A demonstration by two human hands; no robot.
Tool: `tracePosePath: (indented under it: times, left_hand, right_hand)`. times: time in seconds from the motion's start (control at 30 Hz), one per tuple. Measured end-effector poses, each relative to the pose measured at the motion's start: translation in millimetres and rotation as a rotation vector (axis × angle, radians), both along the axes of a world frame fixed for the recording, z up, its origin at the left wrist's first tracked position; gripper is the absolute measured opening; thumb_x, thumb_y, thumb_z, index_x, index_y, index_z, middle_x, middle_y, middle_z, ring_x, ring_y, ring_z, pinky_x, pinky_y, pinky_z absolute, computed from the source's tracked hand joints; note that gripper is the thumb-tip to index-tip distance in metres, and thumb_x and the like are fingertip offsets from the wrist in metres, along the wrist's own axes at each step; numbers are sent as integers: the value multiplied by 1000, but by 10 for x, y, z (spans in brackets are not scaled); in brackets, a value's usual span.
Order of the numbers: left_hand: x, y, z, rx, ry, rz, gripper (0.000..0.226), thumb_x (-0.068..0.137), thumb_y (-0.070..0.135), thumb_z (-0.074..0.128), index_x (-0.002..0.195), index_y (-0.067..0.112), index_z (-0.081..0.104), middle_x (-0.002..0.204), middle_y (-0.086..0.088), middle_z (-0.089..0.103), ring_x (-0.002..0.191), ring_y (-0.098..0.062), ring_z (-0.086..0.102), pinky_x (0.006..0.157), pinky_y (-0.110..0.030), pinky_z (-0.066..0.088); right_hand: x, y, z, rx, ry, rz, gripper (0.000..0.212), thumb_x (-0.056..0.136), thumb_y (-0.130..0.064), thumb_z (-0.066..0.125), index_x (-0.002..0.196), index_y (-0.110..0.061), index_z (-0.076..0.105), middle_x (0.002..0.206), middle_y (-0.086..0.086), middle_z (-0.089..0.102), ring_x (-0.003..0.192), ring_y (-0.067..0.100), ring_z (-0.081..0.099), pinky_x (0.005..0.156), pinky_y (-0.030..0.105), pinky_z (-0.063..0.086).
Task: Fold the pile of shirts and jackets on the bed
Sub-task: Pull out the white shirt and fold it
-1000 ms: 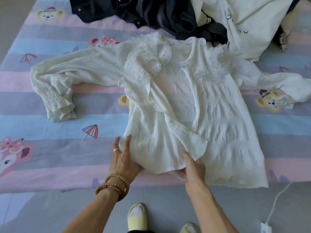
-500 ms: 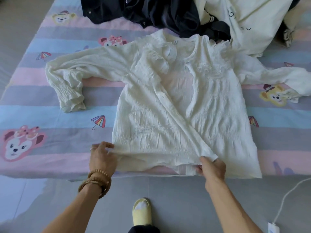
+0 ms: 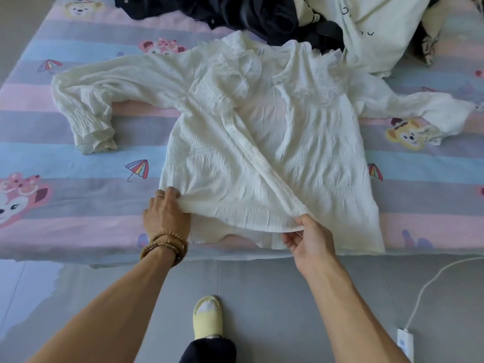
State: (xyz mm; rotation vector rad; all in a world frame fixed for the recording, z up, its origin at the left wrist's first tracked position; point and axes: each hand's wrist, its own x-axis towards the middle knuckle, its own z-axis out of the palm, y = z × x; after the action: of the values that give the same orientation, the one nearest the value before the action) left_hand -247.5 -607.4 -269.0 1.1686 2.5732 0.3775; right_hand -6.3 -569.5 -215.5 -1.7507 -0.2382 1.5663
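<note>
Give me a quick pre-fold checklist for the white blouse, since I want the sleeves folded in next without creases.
1. Hem held: ok. The left hand grips the blouse at its lower left corner, and the right hand pinches the front edge.
2. Front panels closed: not ok. They gape below the collar.
3. Left-side sleeve straight: not ok. It bends and its cuff is bunched.
4. Right-side sleeve flat: ok, roughly.
5. Collar free of the dark pile: cannot tell, they meet at the top.
6. Hem on the bed: ok, at its edge.
</note>
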Motion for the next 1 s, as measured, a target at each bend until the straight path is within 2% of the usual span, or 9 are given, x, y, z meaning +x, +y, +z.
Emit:
tracePosePath:
  times: [0.07, 0.13, 0.27, 0.47, 0.53, 0.63, 0.77, 0.9, 1.0]
  left_hand:
    - [-189, -155, 96, 117, 31, 14, 34, 73, -5, 54, 103, 11, 60, 106, -15, 53, 96, -37, 53, 65, -38, 38]
    - [-429, -353, 139, 112, 96, -23, 38, 68, -11, 56, 99, 9, 61, 105, -16, 53, 85, -40, 56, 59, -37, 35]
    - [-754, -629, 114, -56, 89, -82, 38, 69, -8, 59, 101, 13, 59, 106, -15, 54, 76, -41, 58, 61, -38, 42]
    - [-830, -663, 62, -279, 20, -231, 43, 77, 9, 62, 117, 23, 57, 103, -5, 52, 91, -31, 59, 68, -37, 50]
    - [-835, -602, 180, -387, -59, -292, 53, 72, 22, 67, 122, 31, 52, 106, 1, 42, 104, -24, 52, 78, -37, 52]
    - [-832, -434, 379, -453, -108, -380, 66, 70, 22, 66, 133, 34, 47, 113, 1, 36, 116, -21, 40, 91, -32, 46]
    - [-796, 140, 539, -365, -128, -473, 59, 80, 13, 59, 135, 28, 48, 129, -1, 44, 121, -19, 41, 99, -29, 41]
    - [-841, 1012, 514, -214, -220, -526, 44, 90, 23, 55, 133, 24, 50, 129, -1, 47, 122, -20, 44, 100, -33, 40]
    - [-1030, 1682, 403, -168, -234, -550, 42, 93, 28, 52, 134, 23, 49, 130, -1, 47, 123, -19, 44, 100, -34, 42]
  right_hand:
    - [51, -53, -75, 5, -205, 147, 12, 84, 2, 56, 85, -8, 63, 78, 12, 69, 54, 21, 67, 49, 27, 52]
    - [77, -137, -191, -2, -360, 299, 13, 81, 1, 58, 79, -10, 65, 76, 11, 70, 51, 19, 68, 50, 26, 53]
    - [61, -273, -380, -51, -481, 397, 8, 76, 0, 62, 69, -3, 62, 67, 10, 65, 52, 18, 61, 62, 34, 57]
    - [52, -428, -455, -79, -649, 540, 5, 76, -7, 62, 72, -5, 61, 60, 3, 62, 56, 21, 59, 57, 38, 54]
    - [22, -407, -359, -58, -820, 643, 12, 77, -21, 66, 81, -14, 57, 77, -1, 61, 69, 20, 59, 57, 29, 45]
    - [-117, -266, -209, 67, -1091, 732, 39, 80, -34, 65, 112, -15, 54, 112, 4, 55, 104, 29, 53, 81, 36, 42]
    - [-513, 279, -55, 195, -865, 855, 42, 89, -28, 60, 127, -15, 48, 124, 5, 53, 110, 23, 54, 92, 38, 47]
    - [-1053, 1161, 25, 116, -656, 758, 29, 91, -29, 55, 117, -17, 52, 108, -2, 58, 91, 14, 57, 74, 28, 46]
    - [-1442, 1889, -64, 88, -641, 599, 28, 89, -35, 53, 106, -13, 57, 92, 0, 57, 84, 21, 55, 72, 31, 42]
